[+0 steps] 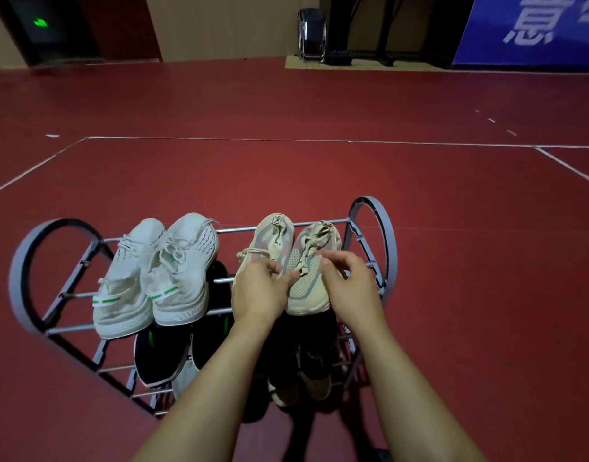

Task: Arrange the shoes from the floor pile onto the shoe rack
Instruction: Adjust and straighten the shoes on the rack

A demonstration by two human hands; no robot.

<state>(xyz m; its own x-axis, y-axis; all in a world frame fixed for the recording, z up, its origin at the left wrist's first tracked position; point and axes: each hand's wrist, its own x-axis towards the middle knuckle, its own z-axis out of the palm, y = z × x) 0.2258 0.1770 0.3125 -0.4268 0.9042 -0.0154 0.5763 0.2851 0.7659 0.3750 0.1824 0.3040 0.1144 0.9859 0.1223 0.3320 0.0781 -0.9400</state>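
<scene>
A gray metal shoe rack [36, 248] is standing on the red floor [286, 168], its rounded end frames rising at the left and right. On the left half of its top shelf, 2 white sneakers [153, 275] with green heel tabs are sitting side by side, touching each other. Below them, on the lower shelf, black shoes [159, 355] are lying, partly hidden. Further right on the top shelf, 2 beige sneakers [286, 258] are resting side by side. The left hand [258, 291] is covering the heel of the left one, its thumb and fingers curling in to pinch at the lace of the right beige sneaker. The right hand [351, 288] is reaching over that same sneaker's right edge, fingers bent and narrowed around the lace near the tongue. Under both forearms, dark shoes with tan soles [306, 381] are sitting on the lower shelf, half in shadow.
</scene>
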